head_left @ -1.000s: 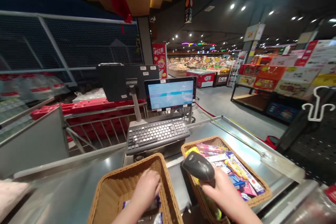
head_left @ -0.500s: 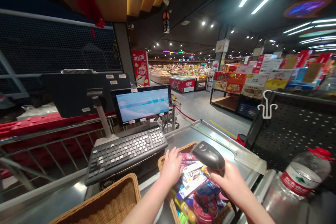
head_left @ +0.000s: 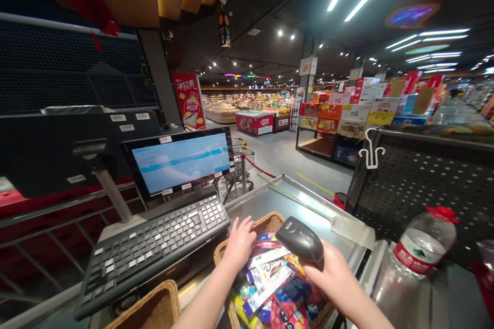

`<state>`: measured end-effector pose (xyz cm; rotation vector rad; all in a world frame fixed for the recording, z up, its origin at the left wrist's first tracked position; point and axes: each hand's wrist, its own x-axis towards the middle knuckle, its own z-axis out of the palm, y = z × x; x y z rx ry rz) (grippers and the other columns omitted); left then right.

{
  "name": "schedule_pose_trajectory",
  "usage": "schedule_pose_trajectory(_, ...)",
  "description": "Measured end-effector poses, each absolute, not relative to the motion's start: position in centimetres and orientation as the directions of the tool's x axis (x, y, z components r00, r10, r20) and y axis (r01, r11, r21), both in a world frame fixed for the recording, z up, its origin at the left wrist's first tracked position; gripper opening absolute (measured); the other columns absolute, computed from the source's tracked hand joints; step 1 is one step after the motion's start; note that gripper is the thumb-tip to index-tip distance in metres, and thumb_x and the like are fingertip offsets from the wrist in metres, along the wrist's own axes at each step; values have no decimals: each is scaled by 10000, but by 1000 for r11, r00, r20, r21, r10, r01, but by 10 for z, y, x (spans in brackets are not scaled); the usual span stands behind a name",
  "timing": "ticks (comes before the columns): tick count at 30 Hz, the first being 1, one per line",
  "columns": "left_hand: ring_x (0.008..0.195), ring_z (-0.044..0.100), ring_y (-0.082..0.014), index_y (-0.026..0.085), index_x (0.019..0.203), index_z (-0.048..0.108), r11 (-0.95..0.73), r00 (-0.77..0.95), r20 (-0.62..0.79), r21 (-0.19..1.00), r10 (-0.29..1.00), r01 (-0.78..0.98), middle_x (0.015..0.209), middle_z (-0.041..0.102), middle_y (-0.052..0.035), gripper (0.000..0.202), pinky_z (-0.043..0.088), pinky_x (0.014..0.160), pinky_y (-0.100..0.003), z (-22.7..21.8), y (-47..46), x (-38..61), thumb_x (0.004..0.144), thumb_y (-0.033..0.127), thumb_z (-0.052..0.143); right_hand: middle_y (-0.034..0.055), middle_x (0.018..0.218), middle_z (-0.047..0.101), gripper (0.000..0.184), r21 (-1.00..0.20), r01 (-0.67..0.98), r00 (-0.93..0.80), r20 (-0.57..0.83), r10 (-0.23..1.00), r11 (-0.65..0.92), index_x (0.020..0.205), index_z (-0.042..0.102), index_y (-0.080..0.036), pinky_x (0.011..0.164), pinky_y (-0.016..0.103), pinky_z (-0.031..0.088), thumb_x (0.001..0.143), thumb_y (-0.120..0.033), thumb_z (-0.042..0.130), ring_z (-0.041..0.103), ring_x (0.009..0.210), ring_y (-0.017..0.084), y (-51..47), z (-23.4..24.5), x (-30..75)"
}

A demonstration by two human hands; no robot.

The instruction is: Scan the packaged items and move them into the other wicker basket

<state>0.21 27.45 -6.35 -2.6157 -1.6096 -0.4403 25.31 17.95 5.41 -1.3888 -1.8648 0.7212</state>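
Note:
My right hand [head_left: 332,270] is wrapped round the grip of a black barcode scanner [head_left: 300,239], held above a wicker basket [head_left: 271,222]. Packaged sweets and snacks [head_left: 270,280] in bright wrappers fill that basket. Over its left rim is my left hand [head_left: 240,241], fingers stretched out and apart, with nothing seen in it. The hand is close to the right end of a black keyboard [head_left: 158,252]. Behind the keyboard stands a lit monitor [head_left: 181,161].
A second wicker basket [head_left: 154,306] is at the lower left. To the right stand a large plastic bottle [head_left: 420,241] with a red cap and a black perforated panel [head_left: 424,180] with a white hook [head_left: 371,149]. The metal counter [head_left: 304,200] stretches ahead; shop displays lie beyond.
The view has turned right, so most things sit further left. More wrapped sweets show in the basket. The scanner stays in my right hand; my left hand remains by the basket's left rim.

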Motion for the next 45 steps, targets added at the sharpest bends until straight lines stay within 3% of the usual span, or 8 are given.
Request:
schedule_pose_trajectory(5, 1336, 458, -196, 234, 911, 687, -542, 476, 329, 145, 816, 828, 1304, 641, -35, 283, 152, 1219, -518, -64, 238, -6, 974, 189, 414, 50, 855, 702, 177, -771, 576, -193, 196, 961, 273, 810, 662, -187, 762, 329, 503, 699, -231, 532, 648, 823, 253, 180, 55, 254)
schedule_pose_trajectory(10, 1407, 363, -303, 245, 834, 688, -556, 527, 183, 202, 830, 806, 1490, 481, -38, 136, 97, 1191, -622, -67, 200, -27, 871, 351, 611, 39, 805, 687, 155, -766, 587, -156, 211, 965, 262, 770, 653, -193, 726, 327, 502, 690, -241, 529, 641, 775, 247, 178, 51, 253)
schedule_pose_trajectory(13, 1443, 278, -375, 251, 983, 684, -374, 358, 108, 286, 927, 882, 1560, 367, -93, 351, 121, 1162, -656, -65, 196, -33, 715, 470, 749, 41, 828, 695, 169, -770, 580, -169, 205, 964, 265, 797, 658, -188, 744, 333, 504, 697, -229, 527, 650, 804, 254, 177, 49, 250)
schedule_pose_trajectory(17, 1479, 185, -377, 219, 1290, 564, -167, 177, -3, 313, 984, 935, 1588, 272, -174, 792, 88, 1172, -628, -68, 207, -35, 598, 538, 781, 51, 882, 707, 186, -785, 561, -181, 192, 965, 261, 844, 667, -179, 779, 341, 503, 713, -221, 542, 657, 851, 262, 174, 50, 247)
schedule_pose_trajectory(24, 1489, 149, -370, 267, 1200, 610, -173, 206, -78, 307, 975, 936, 1594, 280, -130, 754, 68, 1172, -622, -76, 217, -47, 513, 495, 821, 46, 894, 717, 205, -806, 528, -190, 198, 962, 270, 878, 675, -179, 785, 333, 504, 719, -206, 549, 659, 854, 254, 168, 54, 244)
schedule_pose_trajectory(30, 1480, 208, -339, 230, 1205, 587, -301, 284, 103, 288, 953, 909, 1571, 333, -125, 645, 66, 1203, -590, -55, 207, -41, 612, 384, 789, 61, 921, 708, 217, -785, 549, -246, 177, 953, 287, 889, 667, -178, 814, 339, 507, 720, -196, 532, 654, 881, 252, 164, 48, 239)
schedule_pose_trajectory(34, 1460, 260, -345, 209, 1230, 567, -404, 339, 295, 198, 893, 893, 1558, 355, -139, 552, 74, 1203, -602, -35, 203, -45, 725, 370, 721, 77, 1034, 706, 367, -758, 578, -275, 170, 946, 304, 990, 672, -183, 882, 347, 497, 653, -138, 536, 648, 979, 264, 159, 44, 228)
schedule_pose_trajectory(45, 1449, 269, -351, 195, 1285, 538, -328, 276, 559, -7, 782, 945, 1562, 338, -155, 605, 13, 1205, -577, 34, 182, -70, 792, 523, 660, 89, 1134, 695, 482, -707, 488, -490, 263, 831, 511, 1063, 670, -196, 951, 362, 480, 617, -79, 529, 623, 1078, 279, 143, 61, 191)
